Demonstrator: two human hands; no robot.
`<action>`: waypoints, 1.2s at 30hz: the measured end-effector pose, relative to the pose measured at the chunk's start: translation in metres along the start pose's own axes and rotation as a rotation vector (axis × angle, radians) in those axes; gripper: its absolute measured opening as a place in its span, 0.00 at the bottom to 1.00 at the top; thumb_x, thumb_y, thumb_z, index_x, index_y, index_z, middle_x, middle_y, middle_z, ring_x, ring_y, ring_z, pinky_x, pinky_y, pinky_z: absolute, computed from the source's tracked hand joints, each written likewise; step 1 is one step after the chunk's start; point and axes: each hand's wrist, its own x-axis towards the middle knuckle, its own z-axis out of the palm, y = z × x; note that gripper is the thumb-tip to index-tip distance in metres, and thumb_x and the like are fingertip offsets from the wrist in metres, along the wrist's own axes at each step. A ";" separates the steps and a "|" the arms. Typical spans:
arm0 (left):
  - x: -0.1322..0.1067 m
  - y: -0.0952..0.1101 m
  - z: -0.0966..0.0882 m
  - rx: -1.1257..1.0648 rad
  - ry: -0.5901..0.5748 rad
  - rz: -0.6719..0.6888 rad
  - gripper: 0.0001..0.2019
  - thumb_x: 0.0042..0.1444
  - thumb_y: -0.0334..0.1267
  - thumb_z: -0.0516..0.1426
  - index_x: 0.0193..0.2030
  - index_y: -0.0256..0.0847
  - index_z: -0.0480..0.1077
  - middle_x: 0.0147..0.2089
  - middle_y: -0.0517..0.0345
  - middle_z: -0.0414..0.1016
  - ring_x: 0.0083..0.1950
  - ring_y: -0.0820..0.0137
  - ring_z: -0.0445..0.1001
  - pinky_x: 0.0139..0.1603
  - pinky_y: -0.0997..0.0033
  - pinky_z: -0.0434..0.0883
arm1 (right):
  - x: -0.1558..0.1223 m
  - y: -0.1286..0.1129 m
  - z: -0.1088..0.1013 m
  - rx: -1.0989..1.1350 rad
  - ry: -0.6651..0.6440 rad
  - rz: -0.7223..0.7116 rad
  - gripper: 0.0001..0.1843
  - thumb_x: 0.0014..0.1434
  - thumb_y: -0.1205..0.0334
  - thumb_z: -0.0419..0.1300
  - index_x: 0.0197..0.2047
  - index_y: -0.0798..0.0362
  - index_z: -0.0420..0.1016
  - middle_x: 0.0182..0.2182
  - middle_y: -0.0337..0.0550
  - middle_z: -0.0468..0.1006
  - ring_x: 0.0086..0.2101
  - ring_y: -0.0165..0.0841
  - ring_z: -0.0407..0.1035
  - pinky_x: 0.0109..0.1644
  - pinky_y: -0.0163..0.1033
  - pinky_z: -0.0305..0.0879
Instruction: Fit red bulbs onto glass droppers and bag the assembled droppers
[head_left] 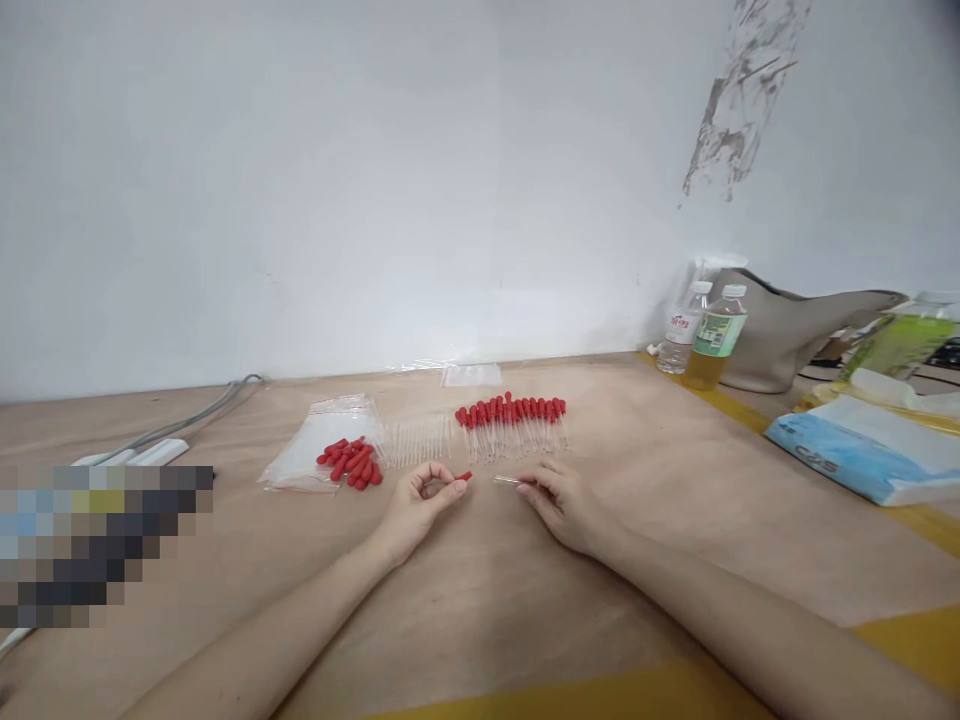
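Observation:
Between thumb and fingers, my left hand [421,505] pinches a red rubber dropper bulb [464,476], its narrow end pointing right. My right hand [559,500] is closed on a clear dropper tube [507,480] whose end points left. A small gap separates bulb and tube. Behind my left hand, several loose red bulbs [351,462] lie heaped on clear plastic zip bags [319,440]. A row of bare clear tubes [417,440] lies right of them. Farther right, droppers with red bulbs fitted [512,415] lie side by side, bulbs toward the wall.
Brown paper with yellow tape [705,690] covers the table. At the right stand two bottles [716,340], a grey container [772,340] and a blue tissue pack [840,450]. A grey cable [187,410] runs at the left, near a pixelated patch. A small clear bag [472,375] lies by the wall.

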 end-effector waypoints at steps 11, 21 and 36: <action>0.000 -0.012 0.001 0.206 -0.172 0.095 0.14 0.52 0.42 0.54 0.43 0.36 0.66 0.37 0.52 0.73 0.39 0.67 0.72 0.41 0.67 0.68 | 0.002 0.001 0.011 -0.045 0.016 -0.063 0.10 0.57 0.61 0.51 0.39 0.51 0.72 0.30 0.40 0.74 0.32 0.30 0.66 0.38 0.36 0.59; -0.004 -0.002 0.001 0.463 -0.215 0.241 0.12 0.56 0.41 0.50 0.38 0.37 0.71 0.30 0.57 0.72 0.31 0.72 0.68 0.33 0.74 0.65 | 0.000 0.002 0.011 -0.111 -0.113 -0.143 0.10 0.58 0.62 0.50 0.40 0.49 0.71 0.29 0.38 0.75 0.28 0.28 0.65 0.37 0.38 0.53; -0.010 -0.002 0.000 0.587 -0.203 0.334 0.10 0.54 0.41 0.52 0.35 0.40 0.71 0.33 0.57 0.72 0.33 0.72 0.68 0.34 0.74 0.64 | 0.005 -0.001 0.004 -0.164 -0.154 -0.192 0.12 0.58 0.63 0.49 0.40 0.47 0.72 0.28 0.37 0.75 0.27 0.27 0.64 0.39 0.39 0.46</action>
